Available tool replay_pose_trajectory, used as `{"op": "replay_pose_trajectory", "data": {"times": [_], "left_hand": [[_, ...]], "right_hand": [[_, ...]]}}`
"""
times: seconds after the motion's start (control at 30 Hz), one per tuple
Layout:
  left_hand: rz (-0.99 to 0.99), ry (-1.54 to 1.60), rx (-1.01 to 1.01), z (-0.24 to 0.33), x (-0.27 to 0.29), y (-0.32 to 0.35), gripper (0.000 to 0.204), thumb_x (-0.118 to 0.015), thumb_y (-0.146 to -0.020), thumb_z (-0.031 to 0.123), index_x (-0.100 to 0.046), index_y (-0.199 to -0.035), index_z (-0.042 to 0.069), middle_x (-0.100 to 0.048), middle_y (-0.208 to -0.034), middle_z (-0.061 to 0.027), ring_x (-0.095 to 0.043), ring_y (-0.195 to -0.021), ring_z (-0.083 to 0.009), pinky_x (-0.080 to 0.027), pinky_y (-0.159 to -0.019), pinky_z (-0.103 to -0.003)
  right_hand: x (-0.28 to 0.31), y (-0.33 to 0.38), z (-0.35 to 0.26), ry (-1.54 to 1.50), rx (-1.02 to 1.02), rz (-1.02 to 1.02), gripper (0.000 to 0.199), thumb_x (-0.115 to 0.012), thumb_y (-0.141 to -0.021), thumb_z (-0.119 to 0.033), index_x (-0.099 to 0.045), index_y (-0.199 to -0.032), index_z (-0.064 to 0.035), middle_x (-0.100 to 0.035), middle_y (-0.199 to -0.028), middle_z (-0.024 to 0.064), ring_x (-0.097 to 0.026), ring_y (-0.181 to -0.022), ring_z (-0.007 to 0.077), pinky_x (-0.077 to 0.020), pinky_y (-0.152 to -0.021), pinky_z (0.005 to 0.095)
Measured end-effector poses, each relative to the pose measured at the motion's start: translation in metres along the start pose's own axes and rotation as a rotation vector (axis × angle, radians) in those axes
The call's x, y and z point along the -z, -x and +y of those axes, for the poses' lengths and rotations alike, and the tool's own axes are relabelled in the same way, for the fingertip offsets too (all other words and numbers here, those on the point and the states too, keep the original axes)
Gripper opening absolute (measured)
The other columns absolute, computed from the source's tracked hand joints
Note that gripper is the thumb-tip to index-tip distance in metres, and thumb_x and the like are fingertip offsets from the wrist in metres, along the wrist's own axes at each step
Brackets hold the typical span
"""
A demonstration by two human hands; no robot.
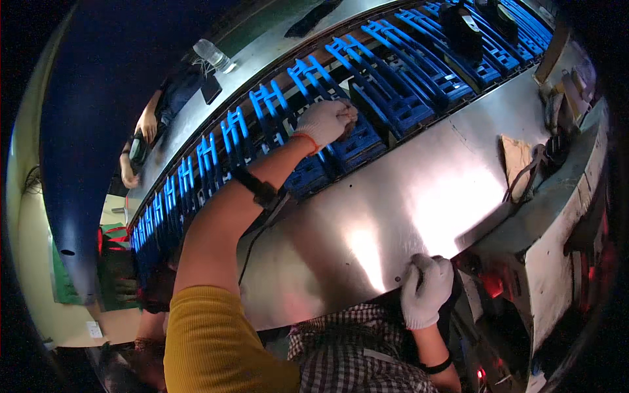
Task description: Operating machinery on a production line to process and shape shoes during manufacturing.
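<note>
My left hand point(325, 121), in a white glove with a black band on the wrist, reaches out over a row of blue plastic holders point(367, 98) on the conveyor. Its fingers are pinched on a small dark part point(351, 122) just above one holder. My right hand point(426, 291), also gloved, sits low at the near edge of the shiny steel table point(367, 216), with its fingers curled over that edge. My yellow sleeve point(209, 340) fills the lower left.
The blue holders run in a curved line from lower left to upper right; black blocks point(462, 29) sit on some at the far end. Across the line, another person's hands point(147, 124) work by a clear bottle point(213, 56). A beige cloth point(517, 160) and cables point(557, 147) lie at right.
</note>
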State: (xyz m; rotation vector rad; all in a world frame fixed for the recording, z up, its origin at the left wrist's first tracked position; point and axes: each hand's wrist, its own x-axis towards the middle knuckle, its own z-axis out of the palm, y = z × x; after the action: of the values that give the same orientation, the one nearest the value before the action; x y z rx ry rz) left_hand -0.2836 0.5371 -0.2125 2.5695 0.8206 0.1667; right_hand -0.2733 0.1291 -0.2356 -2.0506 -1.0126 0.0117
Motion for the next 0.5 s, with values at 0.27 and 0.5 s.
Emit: {"op": "replay_pose_trajectory", "data": {"times": [0.27,0.5], "left_hand": [[0.233,-0.494,0.306,-0.097,0.044,-0.118,0.035,-0.055,-0.097,0.036,-0.077,-0.108,0.010,-0.072,-0.116,-0.0219,-0.067,-0.109,-0.0415,-0.051,-0.099,-0.052],[0.091,-0.293,0.153,-0.052,0.026,-0.069,0.035,-0.049,-0.100,0.037,-0.076,-0.106,0.016,-0.074,-0.113,-0.0162,-0.069,-0.107,-0.0392,-0.053,-0.092,-0.052]], "right_hand": [[0.000,0.006,0.008,0.029,0.015,-0.043,0.029,-0.071,-0.076,-0.008,-0.065,-0.104,-0.0129,-0.056,-0.088,0.0130,-0.055,-0.080,0.0372,-0.0424,-0.072,0.0481],[0.006,-0.002,-0.001,-0.023,0.053,0.011,0.025,-0.070,-0.080,-0.004,-0.065,-0.103,-0.0109,-0.056,-0.086,0.0136,-0.056,-0.079,0.0372,-0.0428,-0.071,0.0475]]}}
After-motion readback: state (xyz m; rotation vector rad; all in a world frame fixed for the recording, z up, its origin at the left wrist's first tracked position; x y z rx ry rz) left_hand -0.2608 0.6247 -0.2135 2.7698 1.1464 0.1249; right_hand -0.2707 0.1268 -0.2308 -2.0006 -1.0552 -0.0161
